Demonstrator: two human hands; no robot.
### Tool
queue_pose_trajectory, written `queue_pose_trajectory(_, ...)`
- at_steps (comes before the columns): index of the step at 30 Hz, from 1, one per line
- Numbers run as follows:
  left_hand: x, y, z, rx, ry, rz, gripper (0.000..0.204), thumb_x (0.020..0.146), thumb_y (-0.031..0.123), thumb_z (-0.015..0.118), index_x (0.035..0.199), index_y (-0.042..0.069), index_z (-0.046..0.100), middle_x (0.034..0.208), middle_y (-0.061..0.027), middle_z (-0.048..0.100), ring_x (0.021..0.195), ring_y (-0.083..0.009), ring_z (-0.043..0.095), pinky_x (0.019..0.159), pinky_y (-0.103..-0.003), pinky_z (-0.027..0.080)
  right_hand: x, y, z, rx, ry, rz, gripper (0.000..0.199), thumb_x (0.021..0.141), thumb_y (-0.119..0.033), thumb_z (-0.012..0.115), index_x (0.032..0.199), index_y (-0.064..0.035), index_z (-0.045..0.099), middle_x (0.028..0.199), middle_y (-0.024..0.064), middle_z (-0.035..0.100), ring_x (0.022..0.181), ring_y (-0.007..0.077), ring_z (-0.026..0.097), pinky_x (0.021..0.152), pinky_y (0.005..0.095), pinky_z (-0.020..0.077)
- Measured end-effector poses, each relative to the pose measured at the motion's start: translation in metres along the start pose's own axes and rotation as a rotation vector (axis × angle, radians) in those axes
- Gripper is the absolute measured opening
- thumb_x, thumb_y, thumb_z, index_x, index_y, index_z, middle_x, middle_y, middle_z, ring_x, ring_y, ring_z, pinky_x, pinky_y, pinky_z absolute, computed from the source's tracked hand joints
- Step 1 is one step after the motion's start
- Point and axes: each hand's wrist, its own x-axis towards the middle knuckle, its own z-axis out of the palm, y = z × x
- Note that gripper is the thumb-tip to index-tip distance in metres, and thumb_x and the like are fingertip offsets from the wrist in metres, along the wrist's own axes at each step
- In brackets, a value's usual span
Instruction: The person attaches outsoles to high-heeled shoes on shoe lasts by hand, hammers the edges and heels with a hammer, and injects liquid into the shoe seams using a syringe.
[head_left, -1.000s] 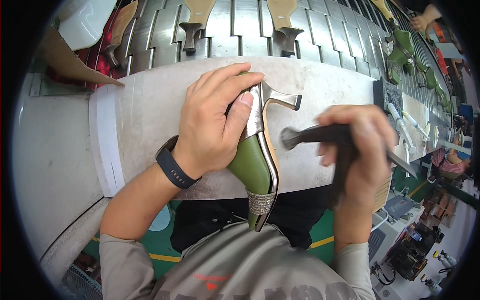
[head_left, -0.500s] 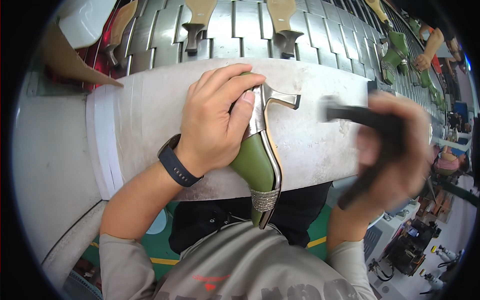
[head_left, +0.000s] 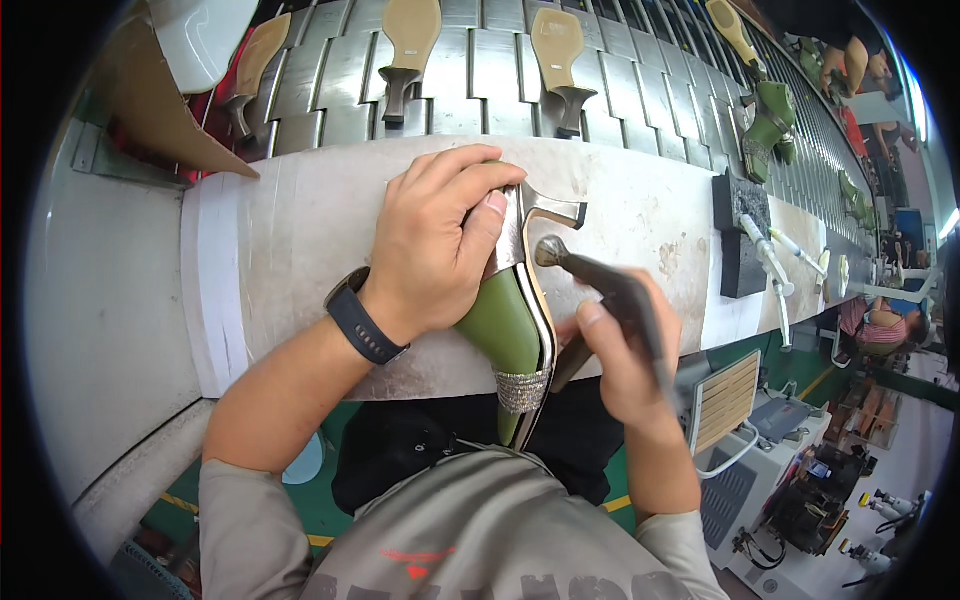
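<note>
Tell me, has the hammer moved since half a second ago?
Yes. The hammer swung left, in to the green shoe that the left hand pins.

A green high-heeled shoe is laid sole-up on the pale bench edge, its metallic heel pointed away and a glittery band near the toe. A dark hammer is held with its round head touching the sole.

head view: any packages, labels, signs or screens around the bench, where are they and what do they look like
No packages, signs or screens can be made out.
Shirt print: red mark on the grey shirt, bottom centre.
Wrist band: dark, on the left hand holding the green shoe; no display shows.
</note>
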Motion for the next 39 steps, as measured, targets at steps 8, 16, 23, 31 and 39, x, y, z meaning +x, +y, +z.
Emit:
queue_pose_trajectory(8, -0.001, -0.007, -0.004, -0.021, -0.021, 0.016, 0.030, 0.102, 0.014, 0.056, 0.123, 0.003, 0.074, 0.134, -0.0198, 0.069, 0.120, -0.0370, 0.063, 0.106, -0.043, 0.048, -0.027, 0.014, -0.010, 0.309, 0.246, 0.154, 0.014, 0.102, -0.009, 0.066, 0.109, 0.0024, 0.062, 0.074, 0.0062, 0.058, 0.049, 0.0112, 0.048, 0.048, 0.0276, 0.0444)
queue_pose_trajectory(16, -0.003, -0.008, -0.007, -0.025, -0.019, 0.016, 0.030, 0.101, 0.016, 0.058, 0.124, 0.004, 0.074, 0.133, -0.0200, 0.069, 0.119, -0.0376, 0.064, 0.106, -0.045, 0.047, -0.013, 0.003, -0.007, -0.465, 0.265, -0.560, 0.052, 0.086, -0.002, 0.080, 0.135, 0.0035, 0.064, 0.088, 0.0084, 0.072, 0.070, 0.0114, 0.064, 0.069, 0.0242, 0.0515)
queue_pose_trajectory(23, -0.004, -0.009, -0.010, -0.032, -0.005, 0.019, 0.030, 0.101, 0.016, 0.059, 0.124, 0.004, 0.075, 0.133, -0.0193, 0.070, 0.118, -0.0378, 0.064, 0.106, -0.045, 0.046, 0.009, 0.001, 0.022, -0.521, 0.070, -0.571, 0.054, 0.079, -0.003, 0.082, 0.132, 0.0018, 0.071, 0.070, 0.0041, 0.065, 0.057, 0.0131, 0.064, 0.058, 0.0251, 0.0500)
queue_pose_trajectory(31, -0.005, -0.011, -0.013, -0.014, -0.004, 0.028, 0.028, 0.100, 0.013, 0.061, 0.123, 0.004, 0.075, 0.133, -0.0188, 0.070, 0.120, -0.0372, 0.064, 0.107, -0.046, 0.046, 0.015, 0.001, 0.025, -0.524, 0.055, -0.587, 0.055, 0.078, -0.001, 0.082, 0.132, 0.0026, 0.071, 0.070, 0.0043, 0.065, 0.056, 0.0142, 0.062, 0.058, 0.0256, 0.0497)
queue_pose_trajectory(39, -0.005, -0.012, -0.016, -0.018, -0.009, 0.027, 0.029, 0.100, 0.013, 0.060, 0.124, 0.004, 0.075, 0.133, -0.0194, 0.070, 0.118, -0.0375, 0.064, 0.106, -0.046, 0.047, 0.015, 0.001, 0.031, -0.551, 0.071, -0.630, 0.057, 0.074, 0.003, 0.082, 0.131, 0.0019, 0.072, 0.068, 0.0055, 0.063, 0.054, 0.0163, 0.060, 0.056, 0.0277, 0.0491)
